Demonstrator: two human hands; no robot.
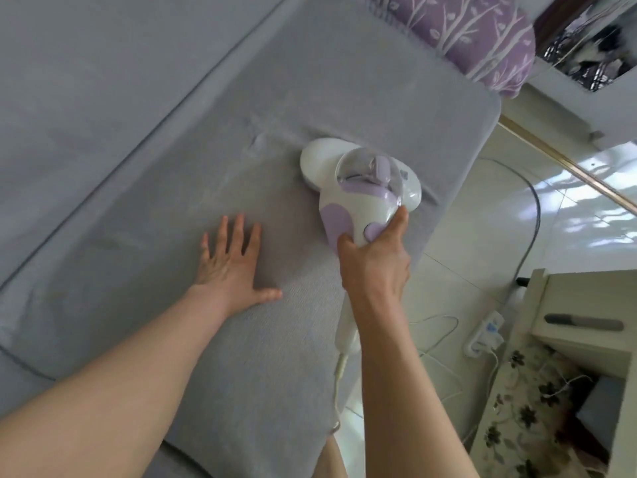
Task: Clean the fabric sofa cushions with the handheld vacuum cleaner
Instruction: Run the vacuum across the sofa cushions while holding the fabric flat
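Note:
A white and lilac handheld vacuum cleaner (358,181) rests head-down on the grey fabric seat cushion (193,160), near the cushion's right edge. My right hand (375,260) is wrapped around its handle from behind. My left hand (232,267) lies flat on the cushion to the left of the vacuum, fingers spread, holding nothing. The fabric is wrinkled just left of the vacuum's head. The vacuum's white cord (339,374) trails back along the cushion edge under my right forearm.
A purple patterned pillow (479,36) lies at the far end of the sofa. The grey backrest cushion (86,63) runs along the left. On the tiled floor at the right are a power strip (486,331) with cables and a cream cabinet (582,305).

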